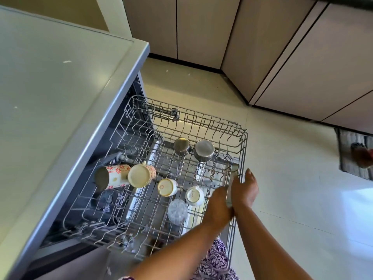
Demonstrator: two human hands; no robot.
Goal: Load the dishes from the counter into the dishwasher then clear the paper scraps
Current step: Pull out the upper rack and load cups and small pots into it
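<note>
Left of the pulled-out grey wire dishwasher rack point(210, 119), tiny white paper scraps point(67, 61) dot the pale grey counter point(50, 118). In the rack sit upturned cream ceramic cups point(167, 186), a clear ribbed glass point(177, 212) and round steel cups point(203, 149), a breakable load likely to rattle. At the rack's front rim the left hand point(218, 207) is too blurred to judge its grip, while the right hand point(244, 188) lays straight fingers against the stiff wire, the sensible place to hold.

Bright daylight, wide-angle warp, blurred edges
</note>
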